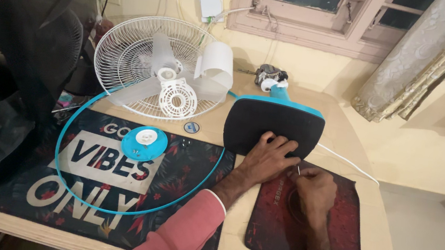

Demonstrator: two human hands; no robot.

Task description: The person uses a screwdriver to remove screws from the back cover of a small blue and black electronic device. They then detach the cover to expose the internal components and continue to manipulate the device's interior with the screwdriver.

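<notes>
The left hand (267, 159) lies with fingers spread flat on the upturned fan base (273, 126), a broad, probably heavy slab best steadied from above. Beside it, the right hand (313, 190) pinches what seems a thin screwdriver (299, 170).

1. The fan base (272, 125) under the left hand (266, 160) looks like matt black rubber, edged in smooth blue plastic.
2. The grille (129, 58) is thin white wire.
3. The blades (161, 73) are translucent plastic.
4. The mats (333, 232) look like matt cloth.
5. The surface (344, 133) is smooth, pale laminate.
</notes>
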